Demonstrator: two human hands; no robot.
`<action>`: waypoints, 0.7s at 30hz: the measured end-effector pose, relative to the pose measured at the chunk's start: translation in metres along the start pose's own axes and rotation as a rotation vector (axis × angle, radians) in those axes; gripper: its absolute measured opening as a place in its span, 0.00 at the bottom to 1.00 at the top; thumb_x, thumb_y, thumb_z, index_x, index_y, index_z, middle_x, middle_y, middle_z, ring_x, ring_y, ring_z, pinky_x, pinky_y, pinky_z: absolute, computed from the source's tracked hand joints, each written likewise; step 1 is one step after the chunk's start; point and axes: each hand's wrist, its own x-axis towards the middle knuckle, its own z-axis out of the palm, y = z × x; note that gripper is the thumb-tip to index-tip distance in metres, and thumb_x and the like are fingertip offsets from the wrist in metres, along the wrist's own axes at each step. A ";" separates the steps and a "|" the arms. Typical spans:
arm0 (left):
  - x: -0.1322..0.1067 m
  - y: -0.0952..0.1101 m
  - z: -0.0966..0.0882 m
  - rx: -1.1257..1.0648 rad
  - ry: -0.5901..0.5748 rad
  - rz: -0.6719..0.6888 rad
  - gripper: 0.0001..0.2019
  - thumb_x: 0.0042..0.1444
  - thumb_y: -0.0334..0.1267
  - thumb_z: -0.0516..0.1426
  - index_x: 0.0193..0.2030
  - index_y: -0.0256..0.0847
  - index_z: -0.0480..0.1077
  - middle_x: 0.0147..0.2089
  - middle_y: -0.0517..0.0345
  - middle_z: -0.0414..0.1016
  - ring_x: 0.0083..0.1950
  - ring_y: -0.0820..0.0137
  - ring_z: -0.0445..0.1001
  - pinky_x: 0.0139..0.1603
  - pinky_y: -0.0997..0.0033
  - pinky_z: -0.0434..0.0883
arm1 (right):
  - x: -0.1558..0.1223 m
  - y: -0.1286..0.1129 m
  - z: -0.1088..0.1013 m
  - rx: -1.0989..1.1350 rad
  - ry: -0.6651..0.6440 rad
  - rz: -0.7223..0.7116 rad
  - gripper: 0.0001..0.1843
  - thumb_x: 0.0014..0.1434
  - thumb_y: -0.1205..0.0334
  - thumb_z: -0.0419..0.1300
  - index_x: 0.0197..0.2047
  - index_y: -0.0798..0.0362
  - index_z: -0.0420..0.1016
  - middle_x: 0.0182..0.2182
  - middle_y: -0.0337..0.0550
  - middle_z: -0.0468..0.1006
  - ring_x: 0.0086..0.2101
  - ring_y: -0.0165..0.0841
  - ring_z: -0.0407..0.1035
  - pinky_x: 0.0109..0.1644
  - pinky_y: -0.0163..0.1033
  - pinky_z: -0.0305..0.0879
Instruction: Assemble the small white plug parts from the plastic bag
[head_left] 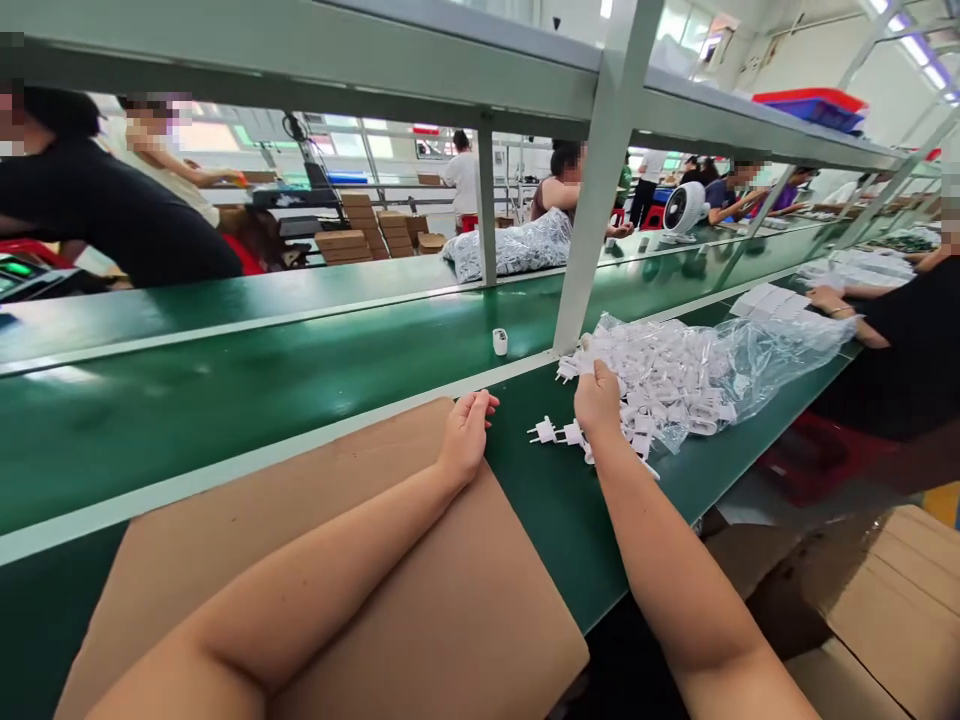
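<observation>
The heap of small white plastic plugs in clear plastic film [660, 375] lies right of centre in the frame, its length running toward the right edge. The right hand [598, 395] is nearer, at the heap's left end, fingers bent; whether it grips a plug, I cannot tell. The left hand [466, 435], half open, seemingly holding nothing, is at the edge of the flat brown cardboard [465, 600], upon the dark green worktop [574, 540]. Co-workers occupy both upper sides.

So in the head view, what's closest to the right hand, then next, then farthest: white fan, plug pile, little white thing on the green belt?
1. Plug pile: right at the right hand.
2. Little white thing: on the green belt, ahead and left.
3. White fan: far ahead, to the right.
</observation>
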 end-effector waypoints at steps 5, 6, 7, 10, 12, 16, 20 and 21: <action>0.005 -0.004 0.001 -0.033 0.033 -0.015 0.20 0.61 0.56 0.54 0.35 0.40 0.73 0.40 0.52 0.75 0.42 0.67 0.72 0.38 0.70 0.69 | -0.015 -0.008 -0.021 -0.283 -0.312 -0.132 0.22 0.62 0.54 0.60 0.58 0.49 0.77 0.49 0.53 0.77 0.51 0.50 0.66 0.51 0.48 0.62; 0.006 -0.005 0.001 -0.037 0.037 -0.016 0.20 0.61 0.56 0.54 0.34 0.40 0.73 0.40 0.52 0.75 0.41 0.67 0.72 0.38 0.70 0.69 | -0.020 -0.011 -0.022 -0.351 -0.373 -0.197 0.25 0.59 0.57 0.64 0.60 0.47 0.76 0.51 0.53 0.76 0.53 0.51 0.66 0.52 0.50 0.61; 0.006 -0.005 0.001 -0.039 0.041 -0.015 0.20 0.61 0.56 0.54 0.34 0.40 0.73 0.39 0.53 0.75 0.41 0.68 0.72 0.38 0.70 0.69 | -0.024 -0.013 -0.021 -0.416 -0.431 -0.247 0.27 0.56 0.61 0.66 0.60 0.46 0.76 0.51 0.53 0.76 0.53 0.52 0.66 0.53 0.51 0.60; 0.005 -0.006 0.002 -0.019 0.057 -0.014 0.20 0.61 0.55 0.53 0.34 0.39 0.73 0.39 0.52 0.75 0.40 0.68 0.72 0.38 0.71 0.69 | -0.030 -0.016 -0.010 -0.502 -0.577 -0.297 0.25 0.52 0.72 0.65 0.53 0.49 0.81 0.47 0.53 0.76 0.47 0.48 0.70 0.51 0.49 0.61; 0.004 -0.008 0.003 0.013 0.069 -0.018 0.20 0.61 0.54 0.52 0.34 0.39 0.72 0.39 0.51 0.76 0.39 0.69 0.73 0.38 0.71 0.70 | -0.032 -0.017 0.001 -0.403 -0.575 -0.311 0.21 0.52 0.75 0.62 0.49 0.51 0.80 0.46 0.52 0.75 0.43 0.43 0.72 0.46 0.44 0.63; 0.011 -0.013 0.003 0.133 0.098 -0.048 0.16 0.59 0.50 0.53 0.36 0.38 0.72 0.37 0.52 0.76 0.38 0.68 0.74 0.38 0.69 0.71 | -0.034 -0.021 0.019 -0.059 -0.360 -0.348 0.20 0.52 0.77 0.58 0.48 0.56 0.73 0.46 0.49 0.70 0.41 0.36 0.69 0.44 0.39 0.64; 0.054 -0.010 -0.006 0.349 0.205 -0.066 0.15 0.57 0.46 0.56 0.45 0.38 0.71 0.47 0.48 0.75 0.49 0.61 0.74 0.51 0.62 0.72 | -0.037 -0.024 0.025 0.052 -0.278 -0.358 0.18 0.53 0.76 0.59 0.48 0.57 0.73 0.45 0.48 0.73 0.44 0.37 0.68 0.49 0.39 0.64; 0.069 -0.008 -0.010 0.414 0.237 -0.055 0.17 0.56 0.46 0.57 0.49 0.38 0.70 0.53 0.45 0.73 0.57 0.58 0.71 0.58 0.59 0.69 | -0.037 -0.024 0.025 0.039 -0.279 -0.359 0.18 0.55 0.75 0.60 0.49 0.56 0.74 0.45 0.48 0.75 0.45 0.38 0.67 0.50 0.40 0.63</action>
